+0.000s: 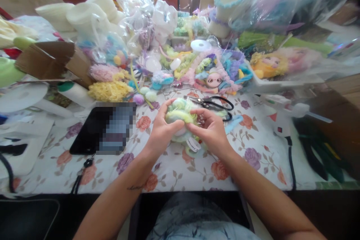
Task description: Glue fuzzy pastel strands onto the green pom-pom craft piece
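Note:
Between my two hands is a small fluffy doll head [180, 117] with pale green and yellow yarn hair; most of its front is hidden by my fingers. My left hand [166, 124] wraps its left side, thumb pressed on the front. My right hand [209, 125] pinches at its right side, thumb and forefinger together against the yarn. A white label [193, 144] with dark writing hangs below it. Just behind my right hand lie scissors with black handles [218, 103]. A light blue strip [234, 123] rests to the right of that hand.
A phone [87, 129] lies to the left on the flowered tablecloth [180, 174]. A glue gun [281, 114] and its cable stand at the right. Yarn, pompoms [144, 95], a doll head [214, 80], a cardboard box [46, 62] and plastic bags [164, 18] crowd the back.

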Available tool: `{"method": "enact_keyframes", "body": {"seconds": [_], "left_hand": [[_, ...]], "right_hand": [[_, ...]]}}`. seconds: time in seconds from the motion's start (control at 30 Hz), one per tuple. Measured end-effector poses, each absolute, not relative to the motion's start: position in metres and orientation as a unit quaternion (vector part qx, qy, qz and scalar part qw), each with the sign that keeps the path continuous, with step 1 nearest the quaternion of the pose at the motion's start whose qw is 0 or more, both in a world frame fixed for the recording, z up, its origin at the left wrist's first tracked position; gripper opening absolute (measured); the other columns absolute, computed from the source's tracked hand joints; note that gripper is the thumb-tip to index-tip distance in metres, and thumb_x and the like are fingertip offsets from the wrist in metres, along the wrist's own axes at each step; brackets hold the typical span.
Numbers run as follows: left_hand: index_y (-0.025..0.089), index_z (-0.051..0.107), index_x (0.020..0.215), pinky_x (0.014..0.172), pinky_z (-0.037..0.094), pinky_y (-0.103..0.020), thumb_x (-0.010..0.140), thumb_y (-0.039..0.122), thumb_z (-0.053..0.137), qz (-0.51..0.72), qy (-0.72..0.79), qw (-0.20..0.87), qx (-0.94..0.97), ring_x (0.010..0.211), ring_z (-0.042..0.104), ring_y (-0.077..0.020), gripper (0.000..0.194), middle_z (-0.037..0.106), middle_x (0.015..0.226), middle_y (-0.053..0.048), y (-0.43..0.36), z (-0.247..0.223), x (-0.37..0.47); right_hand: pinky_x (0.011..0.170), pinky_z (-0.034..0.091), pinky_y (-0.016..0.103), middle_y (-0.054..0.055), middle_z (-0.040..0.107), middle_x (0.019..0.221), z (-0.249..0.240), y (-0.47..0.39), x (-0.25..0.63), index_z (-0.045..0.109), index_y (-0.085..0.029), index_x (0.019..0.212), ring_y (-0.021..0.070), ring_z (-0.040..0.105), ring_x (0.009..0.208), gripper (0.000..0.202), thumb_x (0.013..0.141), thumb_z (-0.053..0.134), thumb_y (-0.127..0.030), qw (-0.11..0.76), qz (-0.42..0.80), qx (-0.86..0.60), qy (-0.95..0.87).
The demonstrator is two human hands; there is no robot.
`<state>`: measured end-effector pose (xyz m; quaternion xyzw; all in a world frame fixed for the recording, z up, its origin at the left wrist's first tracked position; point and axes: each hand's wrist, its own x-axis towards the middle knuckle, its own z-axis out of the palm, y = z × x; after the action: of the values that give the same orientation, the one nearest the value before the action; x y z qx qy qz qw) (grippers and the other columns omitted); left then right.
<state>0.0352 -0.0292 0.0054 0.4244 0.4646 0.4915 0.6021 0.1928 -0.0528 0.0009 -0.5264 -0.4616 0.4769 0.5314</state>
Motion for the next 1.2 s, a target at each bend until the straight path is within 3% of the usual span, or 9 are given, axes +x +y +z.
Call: {"method": "enact_keyframes", "body": {"seconds": [0.23, 0.4, 0.6, 0.8, 1.03, 1.2], "left_hand": [[0.028, 0.055, 0.146, 0.075, 0.056, -0.027, 0.073, 0.033, 0.09, 0.441, 0.452, 0.647, 0.427, 0.091, 0.067, -0.0182, 0.081, 0.071, 0.121, -0.005, -0.03, 0.007, 0.03], [0.028, 0.057, 0.143, 0.069, 0.054, -0.026, 0.084, 0.038, 0.078, 0.435, 0.408, 0.709, 0.377, 0.087, 0.068, -0.0182, 0.064, 0.073, 0.114, -0.004, -0.026, 0.008, 0.027], [0.026, 0.06, 0.139, 0.071, 0.055, -0.027, 0.069, 0.021, 0.081, 0.424, 0.415, 0.707, 0.386, 0.087, 0.069, -0.0193, 0.073, 0.073, 0.112, -0.004, -0.025, 0.013, 0.024], [0.023, 0.058, 0.14, 0.068, 0.054, -0.026, 0.065, 0.024, 0.087, 0.434, 0.457, 0.661, 0.407, 0.084, 0.067, -0.0181, 0.08, 0.073, 0.116, -0.006, -0.03, 0.015, 0.028], [0.023, 0.06, 0.138, 0.064, 0.053, -0.024, 0.066, 0.022, 0.086, 0.453, 0.467, 0.636, 0.414, 0.078, 0.065, -0.0161, 0.076, 0.072, 0.103, -0.003, -0.03, 0.008, 0.029], [0.023, 0.061, 0.135, 0.064, 0.052, -0.024, 0.061, 0.021, 0.086, 0.475, 0.469, 0.622, 0.408, 0.08, 0.065, -0.0163, 0.078, 0.071, 0.107, -0.003, -0.03, 0.008, 0.031]], "right_hand": [[0.067, 0.048, 0.033, -0.002, 0.067, 0.08, 0.003, -0.051, 0.198, 0.071, -0.025, 0.1, 0.0183, 0.061, 0.072, 0.038, 0.066, 0.085, -0.035, 0.521, 0.504, -0.526, -0.444], [0.071, 0.05, 0.033, -0.001, 0.067, 0.085, 0.001, -0.05, 0.199, 0.07, -0.025, 0.103, 0.0186, 0.062, 0.078, 0.038, 0.068, 0.081, -0.033, 0.517, 0.496, -0.533, -0.45], [0.067, 0.048, 0.03, -0.003, 0.063, 0.08, 0.002, -0.05, 0.199, 0.07, -0.025, 0.102, 0.017, 0.059, 0.074, 0.037, 0.068, 0.081, -0.033, 0.513, 0.494, -0.541, -0.447], [0.068, 0.05, 0.031, -0.002, 0.067, 0.084, -0.003, -0.05, 0.197, 0.069, -0.025, 0.104, 0.018, 0.062, 0.077, 0.039, 0.068, 0.083, -0.035, 0.52, 0.501, -0.519, -0.457], [0.069, 0.051, 0.032, 0.0, 0.069, 0.088, -0.002, -0.051, 0.195, 0.069, -0.025, 0.104, 0.019, 0.063, 0.079, 0.039, 0.069, 0.084, -0.032, 0.527, 0.496, -0.508, -0.468], [0.077, 0.058, 0.036, 0.002, 0.074, 0.098, -0.001, -0.053, 0.195, 0.069, -0.027, 0.107, 0.022, 0.069, 0.086, 0.04, 0.073, 0.087, -0.036, 0.534, 0.491, -0.497, -0.477]]}}
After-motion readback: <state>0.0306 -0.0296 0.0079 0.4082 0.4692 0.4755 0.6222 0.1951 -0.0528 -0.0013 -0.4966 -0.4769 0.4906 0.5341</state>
